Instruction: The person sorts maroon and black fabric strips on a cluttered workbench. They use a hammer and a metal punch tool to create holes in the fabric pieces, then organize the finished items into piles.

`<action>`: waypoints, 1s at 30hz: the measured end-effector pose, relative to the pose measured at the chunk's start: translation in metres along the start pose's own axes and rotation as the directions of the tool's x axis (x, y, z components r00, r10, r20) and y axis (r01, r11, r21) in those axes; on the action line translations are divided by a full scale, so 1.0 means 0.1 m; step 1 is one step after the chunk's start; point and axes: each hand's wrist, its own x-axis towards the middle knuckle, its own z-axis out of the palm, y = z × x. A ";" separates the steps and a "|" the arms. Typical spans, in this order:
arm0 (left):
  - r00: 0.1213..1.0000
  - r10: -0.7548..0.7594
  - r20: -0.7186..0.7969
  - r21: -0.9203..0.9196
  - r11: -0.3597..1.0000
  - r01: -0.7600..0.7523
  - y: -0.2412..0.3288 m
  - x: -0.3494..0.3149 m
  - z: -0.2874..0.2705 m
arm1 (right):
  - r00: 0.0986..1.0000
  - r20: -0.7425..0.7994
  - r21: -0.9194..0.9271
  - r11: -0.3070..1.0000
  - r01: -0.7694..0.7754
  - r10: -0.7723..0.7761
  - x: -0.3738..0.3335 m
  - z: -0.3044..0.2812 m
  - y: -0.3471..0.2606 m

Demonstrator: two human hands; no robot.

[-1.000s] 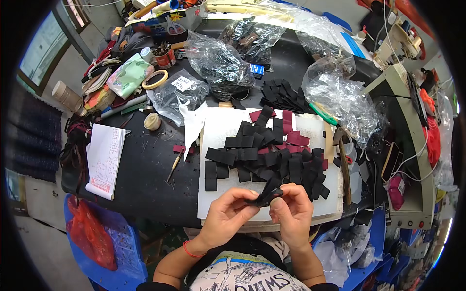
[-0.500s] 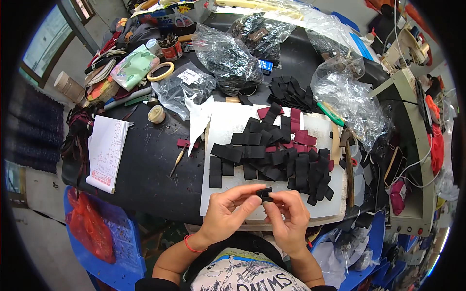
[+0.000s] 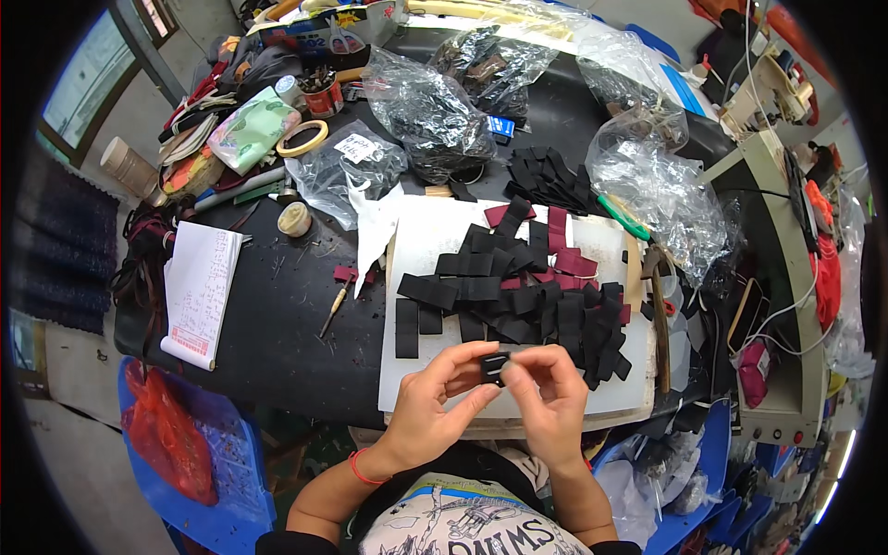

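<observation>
Between my two hands, over the near edge of a white board [image 3: 435, 370], is a small black piece [image 3: 494, 368] that looks like a folded band, with a pale line across it. My left hand [image 3: 433, 402], wearing a red cord at the wrist, pinches it from the left with thumb and fingertips. From the other side, the thumb and forefinger of my right hand [image 3: 553, 402] close on its right edge. Just beyond my fingers lies a loose pile of flat black strips [image 3: 490, 291], with some maroon strips [image 3: 574, 263] among them.
A wooden-handled tool [image 3: 339, 298] and an open notepad [image 3: 202, 289] lie left on the black table. Clear plastic bags [image 3: 430, 116] and a tape roll [image 3: 302, 138] sit farther back. A green-handled tool [image 3: 622, 216] and a grey machine frame [image 3: 784, 240] are at right.
The black piece has tilted and shifted slightly left, its pale line now showing. My left fingers have moved around it, and the whole view has drifted a little.
</observation>
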 end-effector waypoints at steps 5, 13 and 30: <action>0.994 -0.106 -0.002 -0.184 0.977 0.104 0.07 0.01 0.00 | 0.985 0.119 0.152 0.978 -0.140 0.123 0.02 -0.08 -0.05; 0.978 -0.204 0.052 -0.418 0.885 0.207 0.08 0.06 -0.06 | 0.917 0.248 0.356 0.851 -0.386 0.312 0.06 -0.10 -0.06; 0.975 -0.208 0.074 -0.435 0.874 0.219 0.05 0.08 -0.01 | 0.979 0.149 0.325 0.928 -0.183 0.140 -0.09 0.04 0.04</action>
